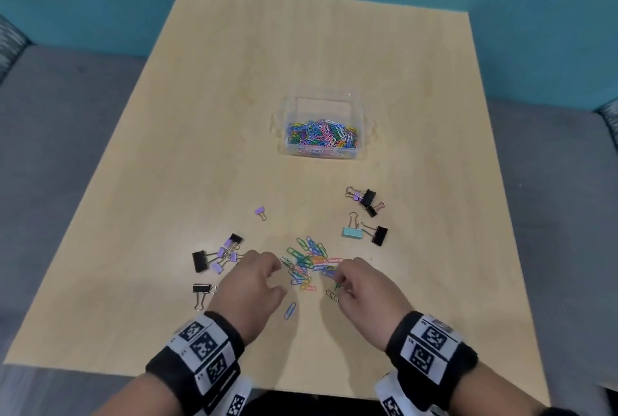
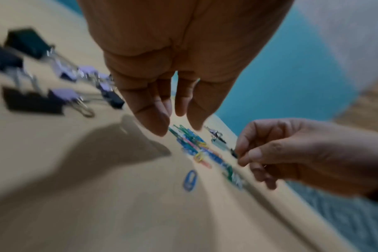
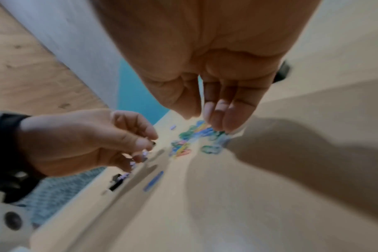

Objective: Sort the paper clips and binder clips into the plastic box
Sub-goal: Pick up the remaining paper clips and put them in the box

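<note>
right hand (image 1: pixel 363 285) pinching loose paper clips (image 1: pixel 309 265), left hand (image 1: pixel 252 282) loosely curled and empty: gather toward centre, lift small bunches, release into plastic box (image 1: pixel 284 134).

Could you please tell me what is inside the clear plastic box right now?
The plastic box holds a heap of coloured paper clips. No binder clip shows; the heap hides whatever lies beneath.

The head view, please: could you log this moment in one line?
left hand: open | right hand: reaching paper clips | plastic box: holds clips
</note>
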A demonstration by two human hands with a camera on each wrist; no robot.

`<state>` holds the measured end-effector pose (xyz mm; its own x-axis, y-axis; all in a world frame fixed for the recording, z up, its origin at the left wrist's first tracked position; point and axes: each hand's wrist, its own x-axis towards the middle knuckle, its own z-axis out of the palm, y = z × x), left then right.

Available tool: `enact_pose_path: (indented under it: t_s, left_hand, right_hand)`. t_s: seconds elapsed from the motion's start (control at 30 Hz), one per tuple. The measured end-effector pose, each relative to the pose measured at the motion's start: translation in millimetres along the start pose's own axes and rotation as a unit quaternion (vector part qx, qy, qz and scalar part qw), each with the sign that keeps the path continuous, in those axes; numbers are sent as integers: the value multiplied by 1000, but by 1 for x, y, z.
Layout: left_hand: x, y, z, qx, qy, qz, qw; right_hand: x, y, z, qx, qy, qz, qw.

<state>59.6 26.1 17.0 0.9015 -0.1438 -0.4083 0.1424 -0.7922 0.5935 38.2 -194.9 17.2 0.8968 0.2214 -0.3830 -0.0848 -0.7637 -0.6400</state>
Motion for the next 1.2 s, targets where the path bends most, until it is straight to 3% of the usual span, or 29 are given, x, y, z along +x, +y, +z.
enact_pose_path:
  t_s: [0.13, 0.27, 0.6, 0.87, 1.2]
  left_hand:
    - [-13, -5, 9, 119, -75, 11, 990]
    - [4, 2, 17, 121, -34, 48, 991]
    - [53, 19, 28, 125, -6, 114, 986]
    - [56, 19, 28, 145, 16, 123, 982]
    - [52, 22, 19, 214, -15, 144, 966]
  right_hand:
    - [-15, 13, 2, -85, -20, 67, 994]
    - [6, 7, 12, -118, 17, 30, 992]
    - [52, -11, 13, -146, 42, -3, 988]
    - [57, -15, 8, -188, 16, -15, 982]
    - [58, -12, -6, -191, -17, -2, 981]
